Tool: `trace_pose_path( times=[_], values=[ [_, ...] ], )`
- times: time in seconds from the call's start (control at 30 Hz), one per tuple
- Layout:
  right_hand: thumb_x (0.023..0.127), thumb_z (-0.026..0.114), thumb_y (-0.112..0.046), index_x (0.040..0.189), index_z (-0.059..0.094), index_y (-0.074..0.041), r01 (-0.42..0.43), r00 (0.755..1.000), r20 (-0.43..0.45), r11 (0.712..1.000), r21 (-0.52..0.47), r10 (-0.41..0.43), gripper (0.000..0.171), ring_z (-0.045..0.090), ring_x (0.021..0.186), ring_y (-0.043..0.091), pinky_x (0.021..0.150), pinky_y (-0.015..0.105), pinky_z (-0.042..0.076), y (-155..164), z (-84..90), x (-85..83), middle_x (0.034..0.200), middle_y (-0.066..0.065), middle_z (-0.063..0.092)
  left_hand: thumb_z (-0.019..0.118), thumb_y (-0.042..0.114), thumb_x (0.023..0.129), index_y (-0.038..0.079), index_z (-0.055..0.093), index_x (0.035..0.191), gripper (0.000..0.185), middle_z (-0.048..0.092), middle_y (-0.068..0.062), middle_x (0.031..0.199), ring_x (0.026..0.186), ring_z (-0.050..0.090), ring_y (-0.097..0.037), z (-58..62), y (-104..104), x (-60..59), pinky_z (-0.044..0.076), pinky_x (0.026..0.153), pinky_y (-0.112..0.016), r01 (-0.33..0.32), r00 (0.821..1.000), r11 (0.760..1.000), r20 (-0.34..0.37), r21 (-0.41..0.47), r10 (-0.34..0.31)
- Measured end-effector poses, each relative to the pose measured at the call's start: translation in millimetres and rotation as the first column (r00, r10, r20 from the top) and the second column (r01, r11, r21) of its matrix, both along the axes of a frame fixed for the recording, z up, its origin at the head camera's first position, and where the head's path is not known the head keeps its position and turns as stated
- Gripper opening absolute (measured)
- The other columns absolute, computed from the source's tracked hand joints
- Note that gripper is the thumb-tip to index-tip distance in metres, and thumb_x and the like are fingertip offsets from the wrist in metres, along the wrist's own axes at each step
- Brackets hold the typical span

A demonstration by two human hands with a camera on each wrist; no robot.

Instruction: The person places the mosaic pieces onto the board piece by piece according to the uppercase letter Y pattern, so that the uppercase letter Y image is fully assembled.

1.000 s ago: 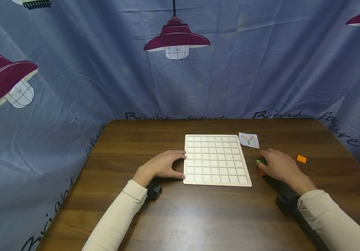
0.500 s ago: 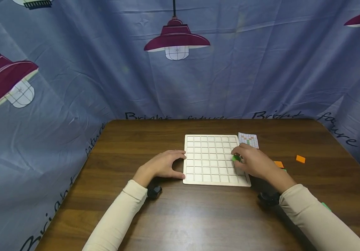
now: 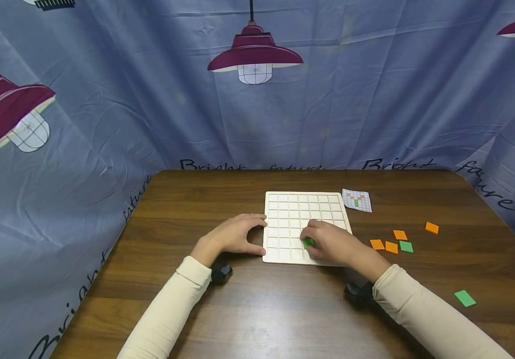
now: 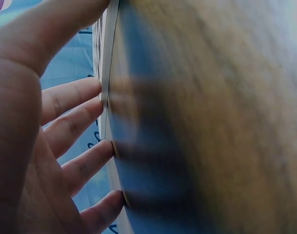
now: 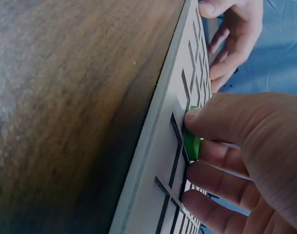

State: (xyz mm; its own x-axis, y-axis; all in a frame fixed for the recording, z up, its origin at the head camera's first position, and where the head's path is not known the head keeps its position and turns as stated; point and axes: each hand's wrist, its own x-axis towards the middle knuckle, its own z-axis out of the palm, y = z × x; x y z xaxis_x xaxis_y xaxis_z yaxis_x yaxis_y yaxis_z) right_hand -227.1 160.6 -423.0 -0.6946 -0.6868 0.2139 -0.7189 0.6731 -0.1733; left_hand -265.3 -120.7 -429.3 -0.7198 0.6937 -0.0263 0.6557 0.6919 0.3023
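Observation:
A pale wooden grid board [image 3: 279,224] lies on the brown table. My left hand [image 3: 234,235] rests at its left edge, thumb and fingertips spread along the side; the left wrist view shows the fingers [image 4: 82,168] fairly straight against that edge. Over the lower middle of the grid, my right hand [image 3: 329,243] pinches a green square tile [image 3: 308,242] between thumb and fingers. In the right wrist view the green tile [image 5: 192,146] is right at the board's surface, partly covered by the thumb. The hand hides the cells beneath it.
A small printed card [image 3: 357,200] with a coloured grid pattern lies by the board's upper right corner. Right of the board are several orange tiles [image 3: 391,247] and a green tile [image 3: 405,247]. Another orange tile [image 3: 432,228] and green tile [image 3: 465,298] lie farther right.
My right hand has moved left from the loose tiles onto the board, carrying the green tile to the lower middle. Tiles it had covered now show. My left hand has stayed put.

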Motion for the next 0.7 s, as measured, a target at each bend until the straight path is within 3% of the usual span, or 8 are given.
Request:
trace_pose_path(
  times=[0.27,0.4,0.7],
  values=[
    [0.077,0.071,-0.013,0.097,0.07,-0.01,0.03,0.993,0.115,0.999,-0.023,-0.027,0.02,0.059,0.081,0.01,0.071,0.024,0.052,3.9,4.6,0.5,0.09,-0.001,0.062,0.065,0.059,0.072,0.019,0.051,0.128,0.07,0.04,0.003,0.143,0.133,0.036,-0.015,0.6,2.0,0.1,0.033,0.109,-0.036,0.003,1.0,1.0,0.003,-0.005,-0.003],
    [0.077,0.072,-0.014,0.098,0.071,-0.013,0.054,0.987,0.153,0.998,-0.036,-0.048,0.021,0.061,0.081,0.01,0.07,0.023,0.052,5.8,6.8,0.2,0.091,-0.002,0.063,0.065,0.06,0.072,0.02,0.05,0.129,0.071,0.039,0.005,0.143,0.133,0.036,-0.015,0.7,1.9,0.0,0.033,0.108,-0.037,-0.008,1.0,1.0,0.012,-0.011,0.008],
    [0.076,0.073,-0.018,0.099,0.072,-0.021,0.095,0.987,0.134,0.994,-0.055,-0.087,0.022,0.059,0.078,0.004,0.065,0.02,0.049,6.9,1.0,-1.6,0.089,-0.01,0.063,0.064,0.062,0.071,0.021,0.05,0.129,0.072,0.039,0.005,0.144,0.133,0.036,-0.016,0.5,1.0,0.2,0.033,0.108,-0.039,-0.028,1.0,0.999,0.009,-0.017,0.028]
  ],
)
